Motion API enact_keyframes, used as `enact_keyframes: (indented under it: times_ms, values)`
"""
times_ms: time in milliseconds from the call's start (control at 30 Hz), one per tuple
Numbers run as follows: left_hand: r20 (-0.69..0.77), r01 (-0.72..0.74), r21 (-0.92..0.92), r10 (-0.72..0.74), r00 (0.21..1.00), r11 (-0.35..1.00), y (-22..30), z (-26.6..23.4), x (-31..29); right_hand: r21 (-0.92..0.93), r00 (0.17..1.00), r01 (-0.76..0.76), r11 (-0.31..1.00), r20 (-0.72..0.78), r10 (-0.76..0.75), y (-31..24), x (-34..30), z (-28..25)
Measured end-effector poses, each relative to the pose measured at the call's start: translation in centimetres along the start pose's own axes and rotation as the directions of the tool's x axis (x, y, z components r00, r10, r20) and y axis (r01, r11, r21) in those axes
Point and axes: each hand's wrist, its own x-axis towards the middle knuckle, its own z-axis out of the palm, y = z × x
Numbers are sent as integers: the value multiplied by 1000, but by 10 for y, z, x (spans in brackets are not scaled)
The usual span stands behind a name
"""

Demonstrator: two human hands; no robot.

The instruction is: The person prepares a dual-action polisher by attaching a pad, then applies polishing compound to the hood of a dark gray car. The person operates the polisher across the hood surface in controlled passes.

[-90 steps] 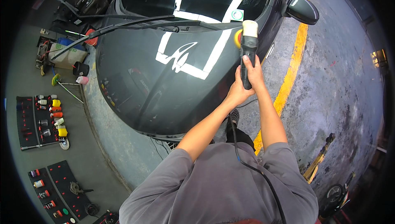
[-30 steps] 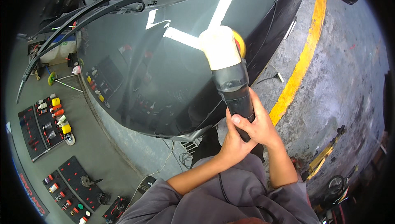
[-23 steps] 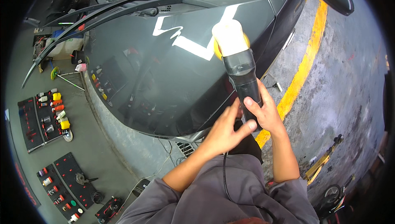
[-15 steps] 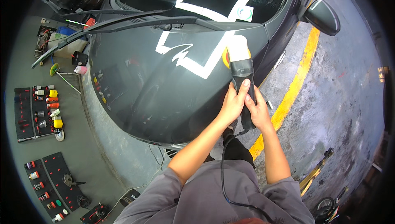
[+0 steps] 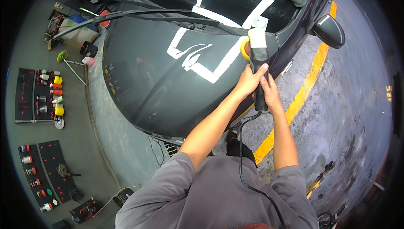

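Note:
Both hands are closed round a corded car polisher [image 5: 259,53] with a pale head and a black body. My left hand [image 5: 251,79] wraps the body from the left, its thumb on top. My right hand [image 5: 271,92] grips the rear part from the right. The yellow-and-red pad [image 5: 244,49] shows at the left of the head, over the right edge of the dark car hood [image 5: 164,103], near the windshield; whether it touches the paint I cannot tell. Reflected white light strips cross the hood. From the polisher's rear a black cord [image 5: 240,153] runs down across my shirt.
Wiper arms [image 5: 164,14] stand raised over the hood's left side. A side mirror [image 5: 329,31] juts out at the right. Black racks of bottles [image 5: 31,96] and pads [image 5: 31,174] lie at left. A yellow line [image 5: 307,88] crosses the floor. A bucket [image 5: 89,49] stands far left.
The polisher, with both hands on it, has moved farther up the hood toward the windshield. The whole view has shifted a little as well.

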Motion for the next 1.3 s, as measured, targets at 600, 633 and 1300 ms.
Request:
enact_keyframes:
  times_ms: [600,633,1300]
  values:
    - [-53,64,-280,-82,995,958,-63,-149,-134,-429,980,-2,903,178,87,89,-51,131]
    - [-78,77,-302,-105,991,950,-66,-154,-141,-451,978,8,893,190,87,92,-54,137]
    - [-201,-77,91,95,975,993,-117,-183,-267,-556,976,67,829,210,61,93,-120,207]
